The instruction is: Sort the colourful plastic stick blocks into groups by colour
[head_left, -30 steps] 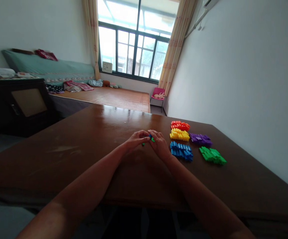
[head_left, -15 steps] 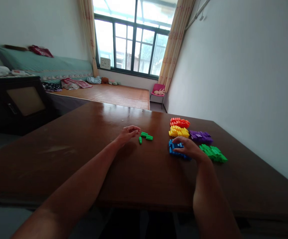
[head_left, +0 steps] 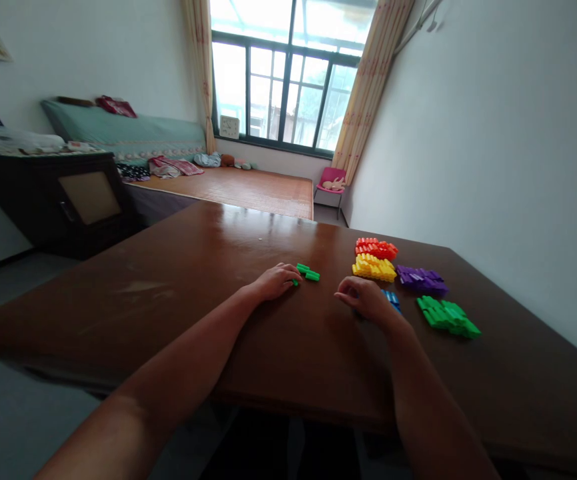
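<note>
My left hand (head_left: 277, 281) rests low over the table with its fingers curled onto a small green plastic block (head_left: 295, 283), mostly hidden under the fingertips. Just beyond lie two more loose green blocks (head_left: 312, 275). My right hand (head_left: 366, 298) is closed in a pinch at the left side of the blue block stack (head_left: 393, 299), covering most of it; whatever is between the fingertips does not show. Beyond that hand are the yellow stack (head_left: 374, 267) and the red stack (head_left: 376, 249).
To the right sit a purple block stack (head_left: 422, 279) and a bigger green block stack (head_left: 448, 317). They lie on a glossy brown table (head_left: 178, 293). Past its far edge are a low bed (head_left: 263, 190) and a pink chair (head_left: 331, 179); a dark cabinet (head_left: 43, 200) stands at left.
My left hand has come down and right onto the nearest loose green block. My right hand has drawn left off the top of the blue stack, its fingers now pinched. The view has turned slightly left.
</note>
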A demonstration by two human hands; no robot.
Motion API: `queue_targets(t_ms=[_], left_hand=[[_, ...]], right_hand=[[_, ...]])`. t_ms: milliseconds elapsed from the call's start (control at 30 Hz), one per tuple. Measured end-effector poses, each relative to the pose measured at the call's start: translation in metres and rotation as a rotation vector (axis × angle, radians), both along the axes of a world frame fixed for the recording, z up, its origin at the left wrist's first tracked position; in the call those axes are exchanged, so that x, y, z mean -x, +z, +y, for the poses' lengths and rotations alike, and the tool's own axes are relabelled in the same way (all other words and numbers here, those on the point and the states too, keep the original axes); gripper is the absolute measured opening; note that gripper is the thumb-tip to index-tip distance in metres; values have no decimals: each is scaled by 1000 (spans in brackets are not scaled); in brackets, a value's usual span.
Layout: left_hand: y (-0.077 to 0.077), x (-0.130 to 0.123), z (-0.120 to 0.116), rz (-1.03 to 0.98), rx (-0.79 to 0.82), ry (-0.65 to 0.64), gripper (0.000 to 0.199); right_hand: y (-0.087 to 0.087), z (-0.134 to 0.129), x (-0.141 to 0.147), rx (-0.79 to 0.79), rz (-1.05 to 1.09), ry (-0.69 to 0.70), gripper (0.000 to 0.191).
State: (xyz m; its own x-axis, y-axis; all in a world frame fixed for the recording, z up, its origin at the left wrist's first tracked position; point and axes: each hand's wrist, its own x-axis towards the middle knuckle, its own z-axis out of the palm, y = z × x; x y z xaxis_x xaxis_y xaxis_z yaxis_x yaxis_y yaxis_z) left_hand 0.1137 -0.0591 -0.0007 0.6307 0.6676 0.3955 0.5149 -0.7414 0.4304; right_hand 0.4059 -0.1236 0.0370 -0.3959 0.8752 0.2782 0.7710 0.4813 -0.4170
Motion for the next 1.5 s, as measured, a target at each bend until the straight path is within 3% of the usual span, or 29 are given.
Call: queue_targets(t_ms=[100, 200, 267, 400, 600, 700, 833, 933, 1033, 1133, 1267, 1400, 1500], left_hand=[[1, -3, -3, 33, -41, 86, 19], [4, -10, -6, -131, 51, 126, 14], [6, -18, -9, -338, 257, 85, 18], [8, -32, -18, -610, 670, -124, 35], [8, -37, -26, -661, 825, -214, 41], [8, -32, -21, -649, 852, -159, 47], [7, -22, -9, -681, 730, 47, 51], [6, -15, -3, -695, 668, 153, 48], [6, -12, -1, -692, 671, 176, 47], [5, -11, -1, -678, 666, 167, 47], [3, -11, 0, -657, 643, 159, 48], [-2, -10, 5, -629, 626, 143, 47], [-6, -10, 8, -608, 615, 130, 46]], right_hand=[[-10, 1, 26, -40, 116, 72, 15], [-18, 2, 38, -83, 211, 103, 20], [-20, 3, 41, -105, 261, 119, 29], [-24, 5, 46, -88, 336, 211, 49], [-21, 3, 52, -49, 344, 282, 39], [-9, 6, 25, -119, 274, 134, 39], [4, 14, -40, -291, 183, -326, 40], [2, 20, -78, -351, 160, -609, 38], [-6, 22, -95, -314, 120, -767, 35], [-14, 24, -97, -287, 42, -806, 33], [-18, 27, -85, -291, 70, -715, 37], [-11, 28, -79, -230, 142, -629, 43], [-2, 24, -101, -156, 110, -611, 44]])
